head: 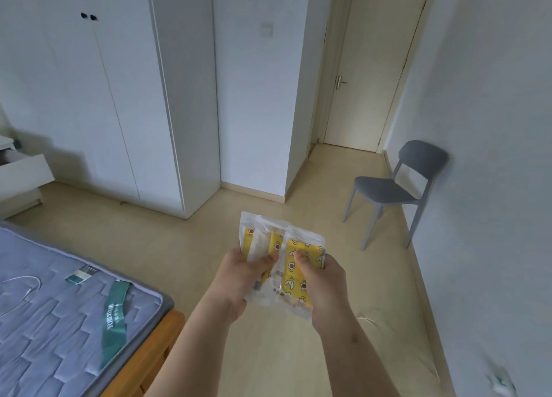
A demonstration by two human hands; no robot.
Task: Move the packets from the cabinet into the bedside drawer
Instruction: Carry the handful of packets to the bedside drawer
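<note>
Left hand (239,277) and right hand (326,289) clamp yellow-patterned packets (301,245), print unreadable, right of the mattress (59,322); open bedside drawer (24,171) beyond it.

Only the person's two arms are in view. The left forearm (194,337) is bare from the wrist to where the picture cuts it off, and so is the right forearm (358,349). The right forearm has one small dark spot on its upper side, a little way past the wrist. The left grip (239,277) and the right grip (325,289) are bare too, and each thumbnail (298,255) looks short and plain.
</note>
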